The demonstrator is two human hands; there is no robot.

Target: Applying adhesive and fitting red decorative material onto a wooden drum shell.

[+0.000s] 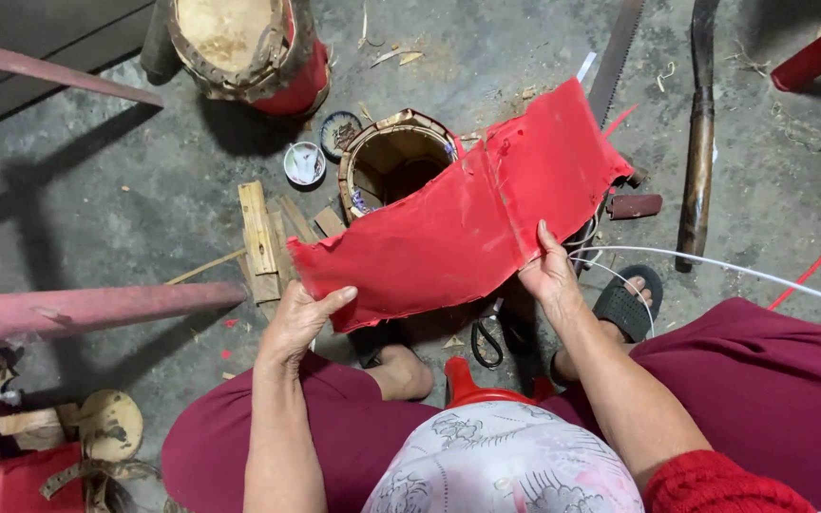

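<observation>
- A ragged red sheet (pixel 467 223) is being held up, stretched slantwise above the concrete floor (pixel 125 180), low at the left and rising toward the upper right.
- Its lower left corner is being pinched by the left hand (pixel 296 323): thumb laid across the front, fingers tucked behind, wrist bent back, forearm rising straight from the lap.
- Its lower edge, further right, is being gripped by the right hand (pixel 551 271): thumb pointing up along the red face, fingers hidden behind, forearm angled in from the lower right out of a red knitted cuff (pixel 715 480).
- Both grips are being kept tight on the sheet, so it is hanging clear of the ground.
- Just behind the sheet, an open wooden drum shell (pixel 396 161) is being partly covered.
- Beside the shell, two small dishes (pixel 320 150) and some wooden strips (pixel 263 237) are lying.
- Further off, a saw blade (pixel 617 57) and a dark wooden handle (pixel 698 142) are lying at the upper right.
</observation>
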